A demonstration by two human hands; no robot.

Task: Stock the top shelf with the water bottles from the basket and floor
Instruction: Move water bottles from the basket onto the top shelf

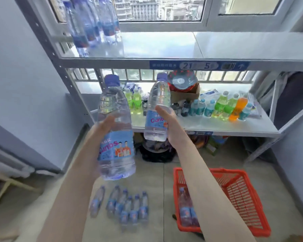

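Closest, the left grip (99, 135) curled round a water bottle (115, 137) at its label, long axis near vertical, cap up. The right grip (171, 125) clasped a second bottle (157, 105) likewise, cap tipped slightly right. Both hung below the top shelf (164, 44). Floor bottles (128, 205) sat beside the red basket (252, 208).

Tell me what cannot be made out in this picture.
Head view only.
- Basket bottles: the right arm covers some; no count.
- Fingers of the left hand: behind the left bottle.
- Shelf bottles: blurred, cut off by the top edge.
- Dark thing under the lower shelf: behind the right hand and right bottle.
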